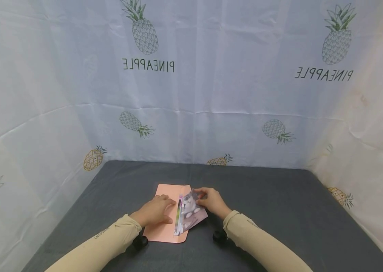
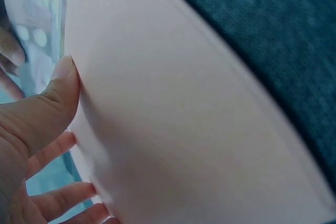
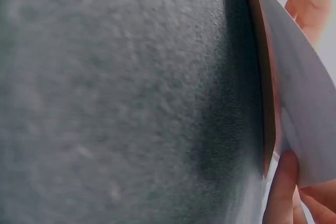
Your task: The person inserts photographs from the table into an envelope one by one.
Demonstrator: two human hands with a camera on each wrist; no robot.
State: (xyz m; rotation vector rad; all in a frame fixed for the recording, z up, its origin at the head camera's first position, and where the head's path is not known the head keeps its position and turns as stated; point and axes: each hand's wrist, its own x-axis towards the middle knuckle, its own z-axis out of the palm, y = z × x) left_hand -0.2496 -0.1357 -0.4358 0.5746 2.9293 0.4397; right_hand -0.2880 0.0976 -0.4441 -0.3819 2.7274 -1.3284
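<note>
A pink envelope point(image 1: 164, 235) lies on the dark table with its opening to the right. From the opening juts a thin stack of picture sheets point(image 1: 179, 219). The top picture card point(image 1: 191, 211), showing a pale furry figure, slants out toward the right. My left hand point(image 1: 155, 210) rests on the envelope, thumb and fingers spread; in the left wrist view its thumb point(image 2: 64, 72) touches the envelope's edge beside the sheets. With thumb and fingers, my right hand point(image 1: 212, 201) pinches the card's right edge. The card's plain back point(image 3: 310, 93) is tilted up in the right wrist view.
Black wrist devices point(image 1: 139, 242) sit below both sleeves. The dark tablecloth point(image 1: 263, 196) spreads around the envelope. A white curtain point(image 1: 191, 94) with pineapple prints hangs behind the table and along both sides.
</note>
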